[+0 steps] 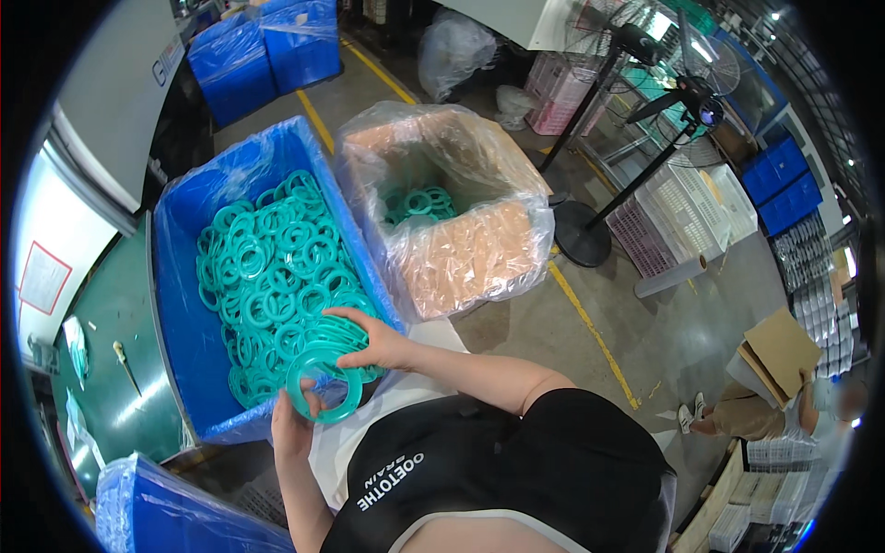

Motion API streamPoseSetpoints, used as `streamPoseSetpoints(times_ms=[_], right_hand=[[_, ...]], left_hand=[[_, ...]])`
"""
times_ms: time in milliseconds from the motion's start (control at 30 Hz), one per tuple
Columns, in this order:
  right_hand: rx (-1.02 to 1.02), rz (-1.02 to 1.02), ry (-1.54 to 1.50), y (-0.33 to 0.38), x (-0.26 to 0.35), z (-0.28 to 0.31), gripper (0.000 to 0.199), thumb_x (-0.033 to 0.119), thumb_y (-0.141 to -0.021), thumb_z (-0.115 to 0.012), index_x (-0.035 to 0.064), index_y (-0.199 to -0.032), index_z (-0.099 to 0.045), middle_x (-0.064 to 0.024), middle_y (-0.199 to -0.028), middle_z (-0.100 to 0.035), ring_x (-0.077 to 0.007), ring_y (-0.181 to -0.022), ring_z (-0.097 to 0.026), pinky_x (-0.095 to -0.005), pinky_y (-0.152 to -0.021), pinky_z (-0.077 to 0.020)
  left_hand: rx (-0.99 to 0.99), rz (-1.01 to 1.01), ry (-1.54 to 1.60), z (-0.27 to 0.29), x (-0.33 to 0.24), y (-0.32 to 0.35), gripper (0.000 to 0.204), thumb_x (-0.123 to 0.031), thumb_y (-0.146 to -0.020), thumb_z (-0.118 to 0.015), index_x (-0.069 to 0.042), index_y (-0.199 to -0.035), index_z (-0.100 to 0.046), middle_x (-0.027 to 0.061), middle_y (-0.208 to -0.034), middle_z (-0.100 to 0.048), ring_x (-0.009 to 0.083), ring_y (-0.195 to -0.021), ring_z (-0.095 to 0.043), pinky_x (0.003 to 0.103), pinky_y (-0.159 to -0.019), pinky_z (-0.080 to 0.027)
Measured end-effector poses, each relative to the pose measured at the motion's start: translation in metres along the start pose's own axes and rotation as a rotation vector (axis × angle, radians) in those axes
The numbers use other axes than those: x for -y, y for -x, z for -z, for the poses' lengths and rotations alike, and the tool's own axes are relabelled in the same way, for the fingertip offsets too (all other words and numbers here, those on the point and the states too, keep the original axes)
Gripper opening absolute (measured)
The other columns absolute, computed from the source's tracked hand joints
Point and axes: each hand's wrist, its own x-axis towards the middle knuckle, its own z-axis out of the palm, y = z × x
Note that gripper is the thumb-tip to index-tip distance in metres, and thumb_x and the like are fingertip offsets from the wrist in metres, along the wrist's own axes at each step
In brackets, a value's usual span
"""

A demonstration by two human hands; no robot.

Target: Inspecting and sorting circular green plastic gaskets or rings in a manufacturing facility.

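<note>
In the head view, the person's right hand (383, 344) is gripping a fanned stack of glossy teal plastic rings (343, 324), the thumb lying on the near side and the fingers curving over the top. The foremost teal ring (292, 380) is hanging below and to the left of this grip. The left hand (293, 424) is standing at its lower left rim, with fingertips showing through the hole; this hand is half curled, but I cannot tell if it is pressing the ring. The ring is round, so it is having no long axis; the stack behind is running up and to the right, toward the right hand. All this is staying over the near edge of a deep blue plastic bin (180, 336), where many loose teal rings (267, 249) are lying. The foremost ring is looking smooth, wide-banded and slightly translucent.
</note>
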Motion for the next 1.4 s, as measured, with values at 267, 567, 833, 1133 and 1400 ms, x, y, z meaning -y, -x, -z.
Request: streamPoseSetpoints(times_ms=[267,567,833,1133,1400], right_hand=[[0.045,0.024,0.0,0.003,0.007,0.006,0.081,0.011,-0.067,-0.077,0.0135,-0.137,-0.037,-0.0078,-0.13,-0.044,-0.0185,-0.121,-0.042,-0.0325,-0.102,-0.035],[0.118,0.068,0.071,0.01,0.008,0.003,0.08,0.009,-0.069,-0.07,0.0119,-0.139,-0.032,-0.0089,-0.131,-0.043,-0.0184,-0.122,-0.041,-0.0329,-0.102,-0.0344],[-0.075,0.039,0.046,0.009,-0.006,-0.005,0.079,0.013,-0.067,-0.072,0.0128,-0.137,-0.035,-0.0103,-0.13,-0.044,-0.0198,-0.121,-0.043,-0.0335,-0.102,-0.0341],[-0.116,-0.01,0.058,0.003,-0.009,0.001,0.074,0.015,-0.068,-0.075,0.0123,-0.134,-0.041,-0.0097,-0.124,-0.05,-0.0199,-0.115,-0.048,-0.0337,-0.098,-0.0383],[-0.294,-0.047,-1.044,-0.032,0.007,0.09,0.023,0.025,-0.085,-0.065,0.0113,-0.101,-0.056,-0.0022,-0.086,-0.059,-0.0158,-0.075,-0.059,-0.0345,-0.078,-0.0509]], left_hand=[[0.047,0.02,0.246,0.014,0.015,-0.001,0.033,-0.031,-0.098,-0.042,-0.001,-0.104,-0.054,0.003,-0.075,-0.049,0.0188,-0.081,-0.05,0.031,-0.076,-0.045],[0.017,-0.041,0.022,0.021,0.027,-0.012,0.015,-0.018,-0.095,-0.05,-0.004,-0.094,-0.055,0.0021,-0.079,-0.053,0.0105,-0.069,-0.047,0.025,-0.071,-0.041],[-0.409,-0.414,-0.961,-0.006,0.02,-0.009,0.023,-0.016,-0.096,-0.045,0.003,-0.092,-0.057,0.0087,-0.072,-0.058,0.0216,-0.067,-0.055,0.03,-0.066,-0.043],[-0.356,-0.325,-1.08,0.005,0.012,-0.023,0.027,-0.016,-0.096,-0.042,0.003,-0.08,-0.054,0.0135,-0.063,-0.053,0.0246,-0.057,-0.052,0.037,-0.054,-0.038],[-0.355,-0.119,-0.196,0.015,0.014,-0.02,0.03,-0.028,-0.098,-0.041,-0.007,-0.078,-0.049,0.0005,-0.059,-0.047,0.0086,-0.051,-0.045,0.022,-0.046,-0.034]])
